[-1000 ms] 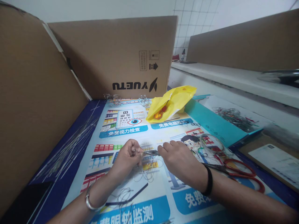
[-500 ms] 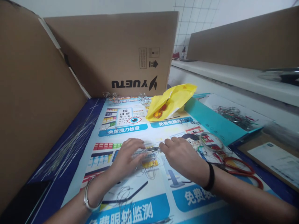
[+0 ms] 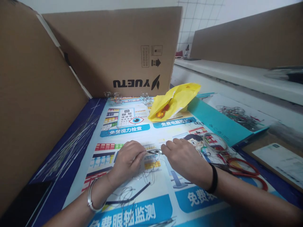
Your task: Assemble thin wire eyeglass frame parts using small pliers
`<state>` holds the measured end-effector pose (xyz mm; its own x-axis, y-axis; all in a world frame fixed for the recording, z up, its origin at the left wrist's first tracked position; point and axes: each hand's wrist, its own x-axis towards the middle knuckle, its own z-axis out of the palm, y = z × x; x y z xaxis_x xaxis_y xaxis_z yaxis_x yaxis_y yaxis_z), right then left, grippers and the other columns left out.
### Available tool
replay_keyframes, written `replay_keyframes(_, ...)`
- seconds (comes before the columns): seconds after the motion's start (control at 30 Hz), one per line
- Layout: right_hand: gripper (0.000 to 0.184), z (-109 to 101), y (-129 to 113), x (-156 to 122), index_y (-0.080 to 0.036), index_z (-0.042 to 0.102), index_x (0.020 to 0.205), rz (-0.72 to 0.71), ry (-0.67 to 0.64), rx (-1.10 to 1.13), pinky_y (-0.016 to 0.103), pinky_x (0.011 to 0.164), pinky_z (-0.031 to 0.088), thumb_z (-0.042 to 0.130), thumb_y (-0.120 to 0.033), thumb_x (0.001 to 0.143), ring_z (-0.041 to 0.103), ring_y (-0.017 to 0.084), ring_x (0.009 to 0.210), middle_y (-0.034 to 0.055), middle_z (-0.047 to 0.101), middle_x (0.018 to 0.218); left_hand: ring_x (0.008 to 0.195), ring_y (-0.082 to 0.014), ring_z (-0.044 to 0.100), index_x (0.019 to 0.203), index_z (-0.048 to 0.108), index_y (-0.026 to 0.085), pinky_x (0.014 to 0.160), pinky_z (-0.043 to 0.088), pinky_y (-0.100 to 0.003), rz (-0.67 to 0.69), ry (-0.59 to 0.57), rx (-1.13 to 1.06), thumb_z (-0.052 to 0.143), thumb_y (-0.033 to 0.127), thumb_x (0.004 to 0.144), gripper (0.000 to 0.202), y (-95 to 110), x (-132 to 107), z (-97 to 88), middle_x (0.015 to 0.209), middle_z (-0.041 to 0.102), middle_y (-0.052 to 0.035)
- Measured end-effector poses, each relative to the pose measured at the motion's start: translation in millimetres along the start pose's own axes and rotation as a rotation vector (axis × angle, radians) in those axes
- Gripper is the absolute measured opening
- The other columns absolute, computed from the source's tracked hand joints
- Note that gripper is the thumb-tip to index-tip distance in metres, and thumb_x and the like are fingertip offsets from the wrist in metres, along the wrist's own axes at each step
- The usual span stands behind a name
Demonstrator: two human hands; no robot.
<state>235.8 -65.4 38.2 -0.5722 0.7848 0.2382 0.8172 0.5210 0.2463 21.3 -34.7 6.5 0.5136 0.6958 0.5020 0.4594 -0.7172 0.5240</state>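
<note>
My left hand (image 3: 130, 159) is closed, thumb and fingers pinched together at the tip of small metal pliers (image 3: 156, 152). Loops of thin wire (image 3: 150, 173) show just below these fingertips, though the pinched part itself is hidden. My right hand (image 3: 186, 160) is closed around the pliers, covering their handles, with the jaws pointing left toward my left hand. Beneath both hands lies a printed poster (image 3: 156, 134). More tangled thin wire (image 3: 126, 195) rests on it, nearer to me.
Scissors with red handles (image 3: 248, 171) and a wire coil (image 3: 215, 143) lie right of my hand. Behind stand a yellow paper packet (image 3: 176, 101) and a turquoise box (image 3: 208, 121) with a wire heap. Straight wires (image 3: 68, 148) lie left. Cardboard panels (image 3: 106, 50) rise at the back and left.
The fingers of my left hand have closed from a looser, spread shape into a pinch at the pliers' tip. My right hand stays in nearly the same place.
</note>
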Motion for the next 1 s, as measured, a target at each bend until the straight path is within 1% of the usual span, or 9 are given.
replay_keyframes(0.13,0.008,-0.5,-1.8,0.3,-0.018,0.053,0.081,-0.022,0.014,-0.016,0.030,0.057,0.019,0.050,-0.010,0.083,0.044,0.018,0.066,0.0031,0.057,0.075,0.073,-0.0191,0.054,0.076,0.061,0.020,0.071,0.041,-0.032,-0.054,0.055,-0.022,0.052,0.019,0.083,0.011,2.7,-0.2,0.6,0.071,0.062,-0.0054)
replay_keyframes(0.23,0.008,-0.6,-2.8,0.7,-0.017,0.053,0.083,-0.030,0.018,-0.030,0.030,0.058,0.020,0.051,-0.010,0.082,0.044,0.018,0.068,0.0038,0.057,0.076,0.072,-0.0186,0.054,0.075,0.061,0.019,0.071,0.041,-0.032,-0.095,0.062,-0.080,0.052,0.021,0.083,0.012,2.0,1.1,-0.1,0.072,0.061,-0.0049)
replay_keyframes(0.37,0.008,-0.4,0.5,1.7,-0.017,0.054,0.082,0.022,0.032,-0.031,0.030,0.057,0.018,0.051,-0.010,0.082,0.043,0.017,0.066,0.0034,0.055,0.072,0.075,-0.0175,0.056,0.078,0.062,0.018,0.073,0.043,-0.030,-0.211,0.023,-0.252,0.050,0.025,0.085,0.016,-1.5,2.9,-2.7,0.076,0.062,-0.0053)
replay_keyframes(0.43,0.008,-1.1,3.9,2.5,-0.017,0.054,0.080,0.056,0.038,-0.026,0.030,0.058,0.018,0.051,-0.010,0.081,0.042,0.017,0.065,0.0032,0.054,0.071,0.077,-0.0169,0.057,0.080,0.062,0.018,0.073,0.044,-0.030,-0.275,0.020,-0.322,0.049,0.026,0.086,0.017,-3.3,2.8,-3.2,0.079,0.062,-0.0053)
replay_keyframes(0.5,0.009,-2.8,6.9,3.1,-0.017,0.054,0.079,0.079,0.041,-0.024,0.030,0.058,0.018,0.050,-0.009,0.081,0.041,0.016,0.065,0.0033,0.054,0.071,0.077,-0.0165,0.057,0.080,0.062,0.018,0.073,0.044,-0.029,-0.300,0.031,-0.352,0.050,0.027,0.086,0.016,-4.8,2.1,-2.9,0.079,0.062,-0.0049)
replay_keyframes(0.57,0.011,-5.2,8.5,3.4,-0.017,0.055,0.078,0.086,0.038,-0.024,0.030,0.058,0.017,0.048,-0.009,0.081,0.040,0.016,0.065,0.0034,0.054,0.070,0.077,-0.0166,0.057,0.080,0.063,0.018,0.074,0.044,-0.030,-0.284,0.045,-0.352,0.051,0.027,0.085,0.015,-5.3,1.5,-2.2,0.080,0.062,-0.0050)
replay_keyframes(0.8,0.012,-9.9,2.7,2.7,-0.018,0.054,0.079,0.063,0.027,-0.021,0.031,0.060,0.018,0.048,-0.009,0.081,0.040,0.017,0.068,0.0039,0.055,0.074,0.080,-0.0194,0.056,0.078,0.064,0.020,0.077,0.044,-0.033,-0.145,0.123,-0.323,0.054,0.022,0.082,0.011,0.1,3.3,-3.6,0.077,0.063,-0.0057)
replay_keyframes(0.9,0.010,-8.2,-0.3,2.2,-0.019,0.054,0.079,0.067,0.027,-0.022,0.031,0.060,0.018,0.049,-0.010,0.081,0.041,0.018,0.068,0.0038,0.054,0.073,0.079,-0.0195,0.055,0.077,0.065,0.020,0.075,0.044,-0.033,-0.144,0.142,-0.319,0.056,0.021,0.081,0.010,2.2,3.1,-3.2,0.075,0.062,-0.0054)
replay_keyframes(1.0,0.008,-6.3,-2.6,2.0,-0.019,0.054,0.079,0.067,0.018,-0.021,0.031,0.060,0.019,0.051,-0.011,0.080,0.043,0.019,0.068,0.0040,0.055,0.073,0.078,-0.0185,0.055,0.076,0.064,0.019,0.074,0.044,-0.031,-0.182,0.147,-0.331,0.056,0.020,0.081,0.009,3.4,2.1,-0.3,0.076,0.061,-0.0049)
